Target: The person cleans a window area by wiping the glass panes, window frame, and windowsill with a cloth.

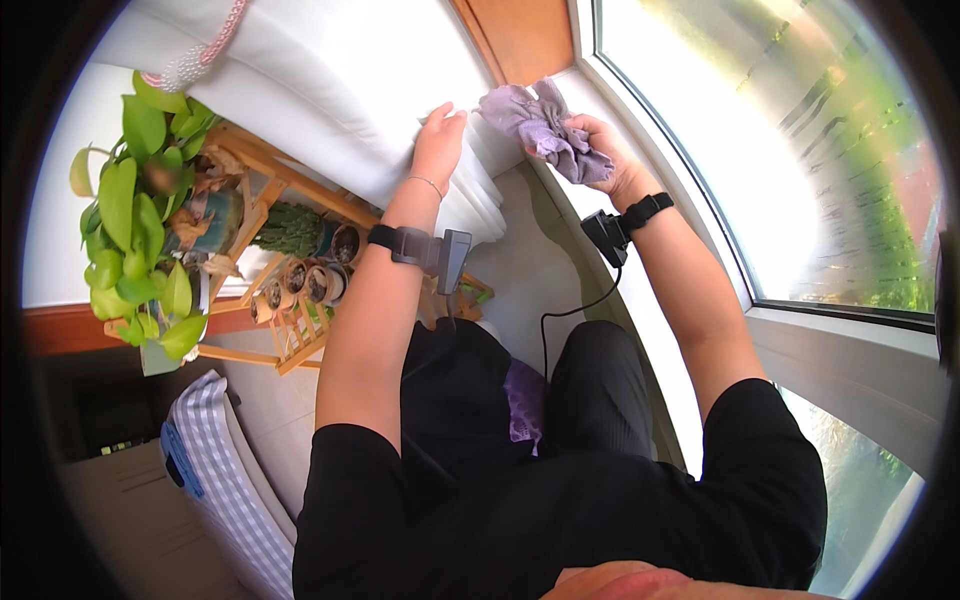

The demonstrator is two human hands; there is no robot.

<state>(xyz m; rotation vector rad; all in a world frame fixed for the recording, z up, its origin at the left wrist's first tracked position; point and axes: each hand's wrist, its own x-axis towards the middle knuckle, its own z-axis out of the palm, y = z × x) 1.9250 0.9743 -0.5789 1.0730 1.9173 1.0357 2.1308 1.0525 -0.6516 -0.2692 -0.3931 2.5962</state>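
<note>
A crumpled purple-grey cloth (546, 133) is bunched in my right hand (621, 166), with the thumb lying over its folds. That hand is above the white window sill (574, 191), close to the window frame. My left hand (437, 150) has hold of the white curtain (337, 82) near its gathered edge; some of its fingers are hidden by the fabric. Each wrist wears a black strap with a small device, and a thin cable (574, 310) runs down from the right one.
Right of me is a window pane (750, 142) with wet streaks. On my left, a wooden plant stand (262, 202) carries a leafy potted plant (124, 217), a cactus (289, 229) and several small pots (296, 277). Checked fabric (225, 457) covers furniture at lower left.
</note>
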